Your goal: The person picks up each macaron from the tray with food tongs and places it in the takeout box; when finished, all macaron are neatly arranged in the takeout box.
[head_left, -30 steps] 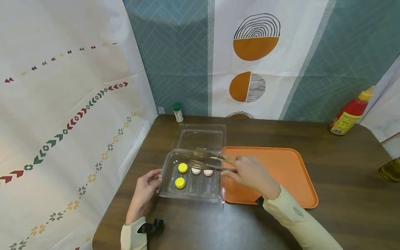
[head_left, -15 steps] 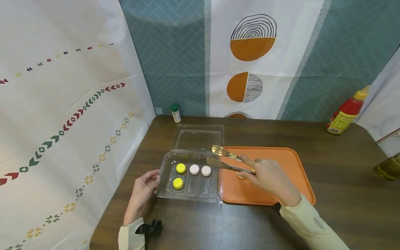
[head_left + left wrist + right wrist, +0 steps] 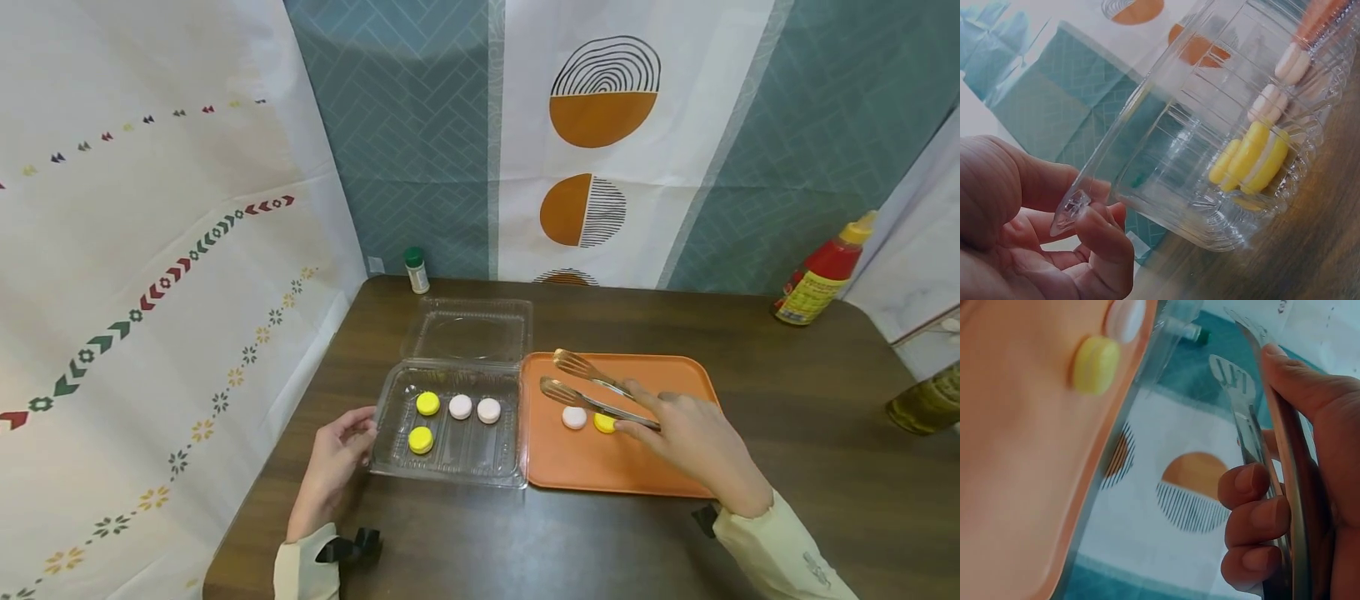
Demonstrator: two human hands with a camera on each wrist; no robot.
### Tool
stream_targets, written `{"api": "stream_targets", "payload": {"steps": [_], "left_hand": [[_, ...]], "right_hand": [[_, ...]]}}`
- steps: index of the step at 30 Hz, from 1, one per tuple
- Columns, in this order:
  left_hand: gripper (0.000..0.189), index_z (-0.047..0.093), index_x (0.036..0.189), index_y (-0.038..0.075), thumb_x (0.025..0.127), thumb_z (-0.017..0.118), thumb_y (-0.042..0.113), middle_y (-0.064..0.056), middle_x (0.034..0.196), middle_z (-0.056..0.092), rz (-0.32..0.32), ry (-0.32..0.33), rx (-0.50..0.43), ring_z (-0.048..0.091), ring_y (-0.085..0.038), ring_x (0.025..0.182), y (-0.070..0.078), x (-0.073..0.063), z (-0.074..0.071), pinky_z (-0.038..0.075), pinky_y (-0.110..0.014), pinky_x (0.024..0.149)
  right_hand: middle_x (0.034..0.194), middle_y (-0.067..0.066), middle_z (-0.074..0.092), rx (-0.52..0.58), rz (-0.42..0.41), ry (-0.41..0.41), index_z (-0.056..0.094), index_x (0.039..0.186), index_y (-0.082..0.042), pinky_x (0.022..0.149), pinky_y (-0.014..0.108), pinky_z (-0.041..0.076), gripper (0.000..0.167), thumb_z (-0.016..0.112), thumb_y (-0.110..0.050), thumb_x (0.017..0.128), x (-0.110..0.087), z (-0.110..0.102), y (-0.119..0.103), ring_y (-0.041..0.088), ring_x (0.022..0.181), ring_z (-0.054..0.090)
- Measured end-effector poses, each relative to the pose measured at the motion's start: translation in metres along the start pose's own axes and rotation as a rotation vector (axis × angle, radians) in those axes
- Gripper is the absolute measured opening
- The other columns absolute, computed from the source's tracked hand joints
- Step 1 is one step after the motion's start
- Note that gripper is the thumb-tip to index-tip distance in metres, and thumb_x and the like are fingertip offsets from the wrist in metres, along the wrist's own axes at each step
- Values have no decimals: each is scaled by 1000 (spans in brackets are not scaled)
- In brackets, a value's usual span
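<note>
My left hand (image 3: 339, 450) pinches the left rim of a clear plastic clamshell box (image 3: 450, 467), thumb and fingers on its edge in the left wrist view. Inside the box lie two yellow macarons (image 3: 421, 440) and two white macarons (image 3: 461, 407). With my right hand (image 3: 693, 442) I hold metal tongs (image 3: 1291, 487), fingers curled round both arms. The tips stand apart with nothing between them, over the orange tray (image 3: 547, 462). On that tray a white macaron (image 3: 574, 417) and a yellow macaron (image 3: 604, 422) sit side by side, just below the tongs in the head view.
The box's open lid (image 3: 472, 329) lies behind it. A green-capped shaker (image 3: 416, 271) stands at the back left, a red squeeze bottle (image 3: 821, 275) at the back right. A dark bottle (image 3: 926, 404) is at the right edge. Curtains hang behind the table.
My right hand has carried the tongs rightward from above the box to above the tray, uncovering the white macarons in the box. The left hand keeps its grip on the rim.
</note>
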State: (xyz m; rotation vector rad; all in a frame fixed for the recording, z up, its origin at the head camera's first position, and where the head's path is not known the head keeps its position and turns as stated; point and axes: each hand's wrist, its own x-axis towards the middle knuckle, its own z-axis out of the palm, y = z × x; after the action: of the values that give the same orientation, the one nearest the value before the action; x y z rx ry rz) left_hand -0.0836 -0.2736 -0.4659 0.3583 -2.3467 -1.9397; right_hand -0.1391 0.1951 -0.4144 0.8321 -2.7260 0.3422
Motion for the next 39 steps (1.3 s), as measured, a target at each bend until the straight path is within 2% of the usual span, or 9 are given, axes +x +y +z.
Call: {"api": "stream_targets", "payload": {"steps": [4,10,17,27,39], "left_hand": [[34,56,131,-13,97,56,-8,-18,103,56,1,4,3,50,-14,67,1,-1,-1,45,-24,55],[33,57,130,-13,97,56,-10,-19,103,56,1,7,1,50,-13,67,2,1,1,44,-23,54],[33,58,128,-13,96,57,-10,-17,101,56,6,10,-19,50,-11,69,2,2,4,43,-22,55],[32,59,128,-14,95,56,-11,-19,99,57,8,14,-15,51,-12,69,2,0,3,44,-22,55],[33,58,128,-14,96,57,-11,-17,99,57,16,12,-17,50,-11,68,2,0,3,43,-22,54]], "right_hand": [[56,-10,32,-18,49,-26,61,142,-25,41,27,25,62,72,-54,87,-12,-2,9,6,48,28],[55,-10,33,-16,100,-85,60,143,-22,43,29,29,63,75,-48,87,-26,-6,23,8,48,30],[53,-13,30,-28,79,-65,63,136,-22,41,28,27,57,77,-46,87,-38,-7,32,6,46,32],[53,-14,32,-29,85,-100,64,133,-16,40,30,30,58,77,-48,86,-53,-4,36,8,47,38],[57,-12,41,-28,124,-195,67,132,-11,41,29,31,59,74,-50,88,-57,-2,39,7,50,42]]}}
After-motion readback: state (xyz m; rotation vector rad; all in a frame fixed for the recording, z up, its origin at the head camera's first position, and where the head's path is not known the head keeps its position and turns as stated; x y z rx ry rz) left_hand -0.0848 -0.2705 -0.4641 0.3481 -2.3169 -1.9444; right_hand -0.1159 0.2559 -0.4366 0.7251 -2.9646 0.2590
